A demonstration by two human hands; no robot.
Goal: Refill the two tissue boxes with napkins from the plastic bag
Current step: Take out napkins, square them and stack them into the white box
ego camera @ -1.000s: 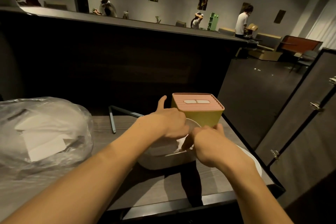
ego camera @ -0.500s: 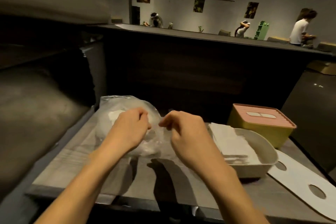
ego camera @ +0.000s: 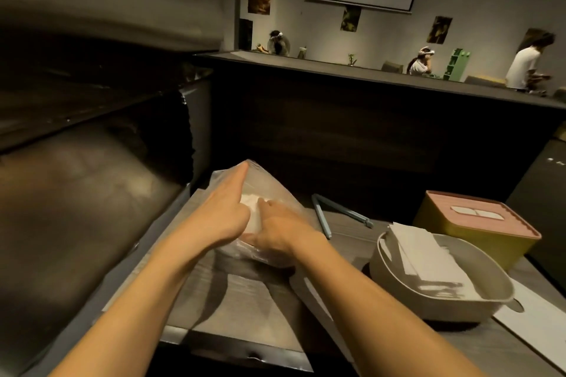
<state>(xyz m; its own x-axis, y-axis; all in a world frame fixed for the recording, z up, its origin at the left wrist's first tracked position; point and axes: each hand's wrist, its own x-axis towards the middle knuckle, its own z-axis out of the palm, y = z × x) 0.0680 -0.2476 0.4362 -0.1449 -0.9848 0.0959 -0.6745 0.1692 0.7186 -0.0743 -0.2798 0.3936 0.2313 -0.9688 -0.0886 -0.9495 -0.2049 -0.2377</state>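
No brand, label or lettering can be read on anything here; the posters on the far wall are too blurred to make out.

Both forearms reach in from the lower edge of the frame toward the clear plastic bag [ego camera: 269,190], which sits on the grey table [ego camera: 245,309] just left of centre. The left hand [ego camera: 223,214] lies on the bag's left side with its index finger stretched straight up along the plastic toward the bag's peak; the other fingers are bent inward against it, and whether they pinch the film I cannot tell. The right hand [ego camera: 281,229] is inside the bag's mouth, the film draped over its back, fingers fairly straight and reaching to the white napkins [ego camera: 249,202] inside. The two hands touch at the knuckles.

At the lower right of the frame stands an open beige tissue box [ego camera: 477,300] with a stack of white napkins in it, leaning against its far wall. Just behind it, upper right of that, is a yellow tissue box [ego camera: 453,229] with its pink slotted lid on. A flat white lid [ego camera: 539,324] with a hole lies at the right edge. Light blue tongs [ego camera: 337,214] lie between bag and boxes.
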